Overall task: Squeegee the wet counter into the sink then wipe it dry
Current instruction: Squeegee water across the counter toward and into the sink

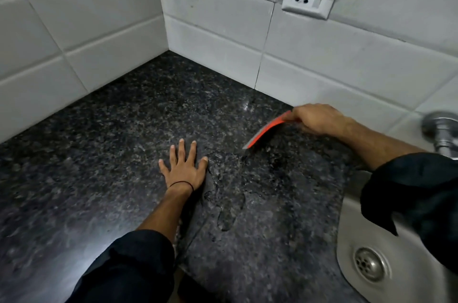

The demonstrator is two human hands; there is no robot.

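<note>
Just left of the sink (347, 235), the right hand (319, 119) clamps its grip on the red squeegee (266, 133), whose blade slants down onto the wet worktop (99, 154). Left hand (183, 168) lies flat, fingers spread, further from the sink.

The left hand (184, 168) lay flat, fingers spread, on the dark speckled desk (99, 154). The right hand (319, 119) gripped a red squeegee (266, 132), its edge touching the desk beside a water puddle (228, 203), near the sink (366, 248).
</note>
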